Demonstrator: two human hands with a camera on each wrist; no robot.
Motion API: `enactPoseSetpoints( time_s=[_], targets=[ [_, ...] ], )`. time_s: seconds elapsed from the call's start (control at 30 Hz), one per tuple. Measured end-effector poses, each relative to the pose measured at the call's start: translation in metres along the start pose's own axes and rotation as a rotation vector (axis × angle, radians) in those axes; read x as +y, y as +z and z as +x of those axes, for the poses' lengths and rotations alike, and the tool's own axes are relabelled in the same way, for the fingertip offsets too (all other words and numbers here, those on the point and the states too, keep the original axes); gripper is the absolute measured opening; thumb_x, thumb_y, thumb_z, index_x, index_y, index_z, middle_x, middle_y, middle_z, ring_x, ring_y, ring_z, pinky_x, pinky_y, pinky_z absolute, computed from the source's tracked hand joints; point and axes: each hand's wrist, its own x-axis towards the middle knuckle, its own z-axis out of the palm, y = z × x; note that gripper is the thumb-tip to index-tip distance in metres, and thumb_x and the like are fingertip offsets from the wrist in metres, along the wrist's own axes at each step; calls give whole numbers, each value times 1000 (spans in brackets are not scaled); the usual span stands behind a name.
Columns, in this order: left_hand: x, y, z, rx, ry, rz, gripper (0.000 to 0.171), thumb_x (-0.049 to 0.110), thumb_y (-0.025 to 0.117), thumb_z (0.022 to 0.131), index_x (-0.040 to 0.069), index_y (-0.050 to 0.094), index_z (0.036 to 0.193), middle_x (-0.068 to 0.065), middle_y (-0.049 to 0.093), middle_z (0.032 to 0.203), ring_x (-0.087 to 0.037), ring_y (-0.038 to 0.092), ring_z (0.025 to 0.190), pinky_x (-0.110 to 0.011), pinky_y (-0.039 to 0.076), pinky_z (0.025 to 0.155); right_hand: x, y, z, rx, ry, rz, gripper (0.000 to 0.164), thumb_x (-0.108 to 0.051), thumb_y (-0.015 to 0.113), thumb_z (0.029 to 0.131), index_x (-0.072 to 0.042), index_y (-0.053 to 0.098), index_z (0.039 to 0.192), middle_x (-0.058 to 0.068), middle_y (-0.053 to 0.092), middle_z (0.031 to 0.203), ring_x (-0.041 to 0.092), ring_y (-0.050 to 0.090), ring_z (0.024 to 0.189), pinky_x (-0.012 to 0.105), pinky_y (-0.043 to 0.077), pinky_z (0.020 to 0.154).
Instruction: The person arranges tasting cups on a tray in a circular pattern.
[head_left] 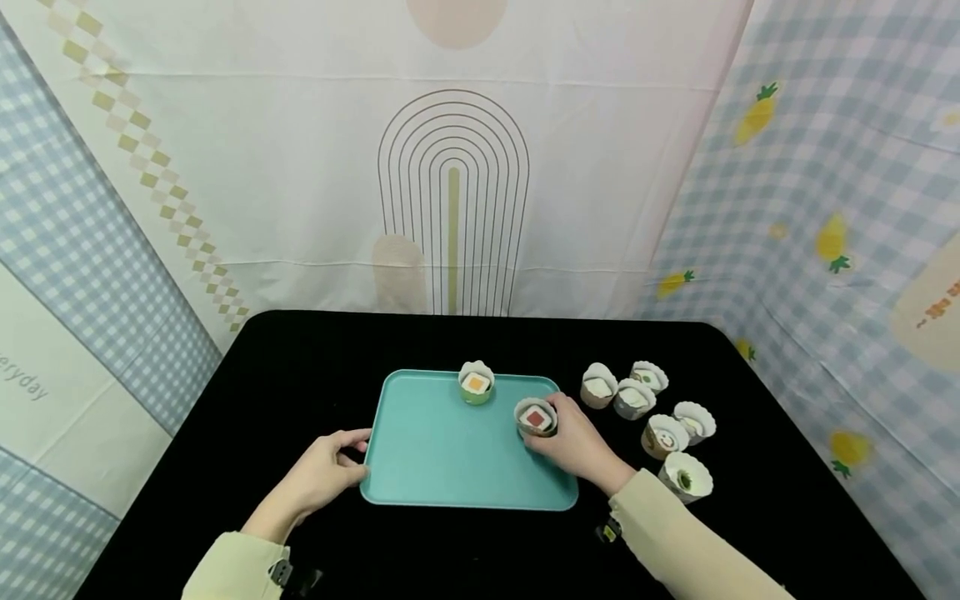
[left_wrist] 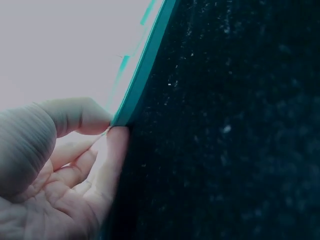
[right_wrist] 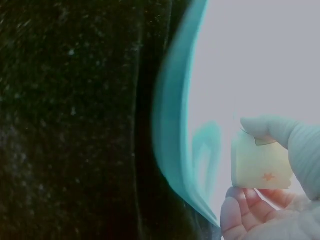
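Observation:
A teal tray (head_left: 442, 450) lies on the black table. My left hand (head_left: 322, 475) pinches its left rim between thumb and fingers, as the left wrist view shows along the tray edge (left_wrist: 140, 70). Over the tray's right part, my right hand (head_left: 577, 446) holds a small paper baking cup (head_left: 536, 417) with a white square piece inside that has a red centre. In the right wrist view this cup (right_wrist: 262, 162) is pale with a small orange mark. At the tray's back stands a green paper cup (head_left: 476, 385) holding a white piece with an orange-yellow centre.
Right of the tray, several more paper cups stand in a loose group, among them a brown one (head_left: 598, 387), one with a face-like pattern inside (head_left: 664, 437) and one with a green item (head_left: 686, 477). Printed cloth (head_left: 300, 167) hangs behind and beside the black table (head_left: 330, 358).

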Motion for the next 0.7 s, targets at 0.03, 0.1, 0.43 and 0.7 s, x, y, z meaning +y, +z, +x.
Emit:
enactPoseSetpoints(
  time_s=[0.03, 0.1, 0.43, 0.7],
  targets=[
    [0, -1, 0, -13, -2, -4, 59, -3, 66, 80, 2, 53, 137, -11, 54, 114, -19, 62, 80, -32, 54, 68, 0, 0, 0, 2, -1, -5, 48, -21, 80, 81, -7, 53, 118, 6, 52, 104, 18, 56, 88, 38, 51, 75],
    [1, -2, 0, -27, 5, 7, 58, -3, 65, 80, 1, 53, 136, -12, 54, 112, -19, 62, 80, -32, 54, 68, -1, 1, 0, 3, 3, -10, 48, -20, 80, 81, -7, 53, 118, 7, 52, 104, 18, 56, 88, 38, 51, 74],
    [5, -2, 13, 64, 75, 102, 45, -2, 58, 88, -4, 54, 133, -12, 59, 107, -18, 60, 85, -31, 52, 69, -1, 7, 4, -6, -12, -18, 46, -21, 80, 81, -9, 54, 117, 5, 52, 106, 18, 56, 91, 40, 50, 77],
    [0, -3, 23, 11, 21, 35, 47, 0, 61, 89, 2, 53, 135, -11, 56, 105, -19, 61, 89, -36, 52, 75, -4, 7, 3, -3, -15, -13, 50, -20, 80, 81, -9, 53, 122, 5, 54, 107, 18, 56, 92, 40, 50, 77]
  ],
)
